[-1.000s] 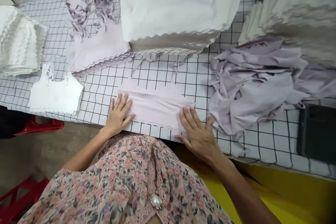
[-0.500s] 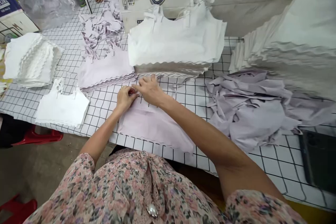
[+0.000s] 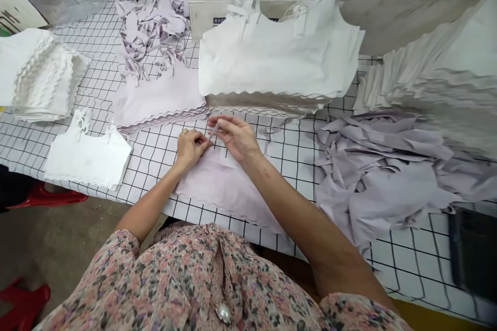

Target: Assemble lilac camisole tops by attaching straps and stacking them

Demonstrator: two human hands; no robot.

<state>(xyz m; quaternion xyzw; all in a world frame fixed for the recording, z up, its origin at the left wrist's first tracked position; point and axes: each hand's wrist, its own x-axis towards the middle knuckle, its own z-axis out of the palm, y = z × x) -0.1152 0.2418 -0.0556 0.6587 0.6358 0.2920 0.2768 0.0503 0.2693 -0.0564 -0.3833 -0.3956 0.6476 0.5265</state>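
Lilac top [image 3: 225, 186], pale, flat, thin-strapped and wavy-hemmed

the lilac top [image 3: 229, 194] lies flat in front of you on the table [image 3: 149, 152], thin, pale and mostly smooth, its scalloped hem towards you and slanting down to your right. your right forearm [image 3: 295, 217] crosses over its right part. at its far left corner, a narrow strap [image 3: 213, 131] of the same lilac runs taut between your hands; how its ends are gripped is hard to make out behind your fingers [image 3: 204, 139].
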